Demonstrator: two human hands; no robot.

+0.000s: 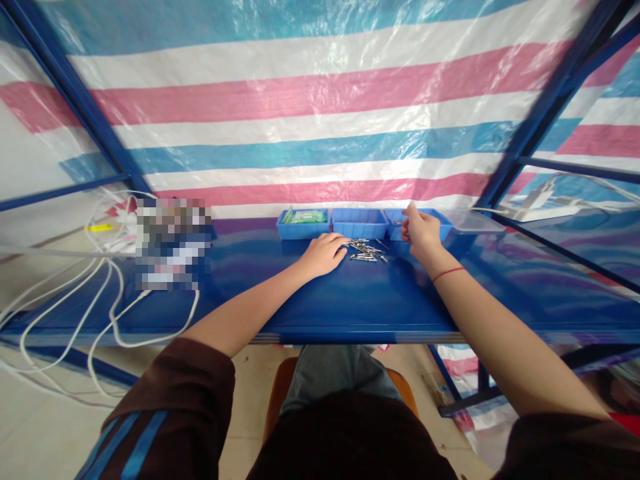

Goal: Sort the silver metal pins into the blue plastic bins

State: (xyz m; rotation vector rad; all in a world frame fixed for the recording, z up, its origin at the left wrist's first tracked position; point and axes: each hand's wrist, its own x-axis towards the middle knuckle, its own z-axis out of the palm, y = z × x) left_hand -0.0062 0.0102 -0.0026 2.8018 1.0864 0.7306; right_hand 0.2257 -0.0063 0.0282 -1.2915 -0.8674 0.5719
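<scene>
Cables (117, 300): white, looped over the left end of the blue table (320, 303), well apart from both hands.
Left bin (303, 231): blue, the first of 3 in a row along the back; green-and-clear packets (307, 217) inside.
Left hand (325, 255): palm down on the table, fingers bent, fingertips at the pile's left edge, thumb set a little apart. I cannot tell from my camera whether a piece is pinched beneath.
Middle bin (359, 231): blue, directly behind the pile; contents too small for me to name.
Pile of metal pieces (367, 251): 1 loose heap on the table, between the hands, in front of the middle bin.
Pieces, handling: slim, silvery; I judge them light, stiff, hard to break, rather slippery and apt to roll. I would pinch 1 at mid-shank, between thumb and forefinger, from the pile's fringe.
Pieces, long axis: flat on the table, many roughly left to right, others slanted across them; I cannot make out which end leads.
Right hand (421, 232): raised at the right bin (445, 227), fingers curled in towards the thumb; I cannot tell whether anything is gripped.
Clear lid (480, 221): flat, just right of that bin.
</scene>
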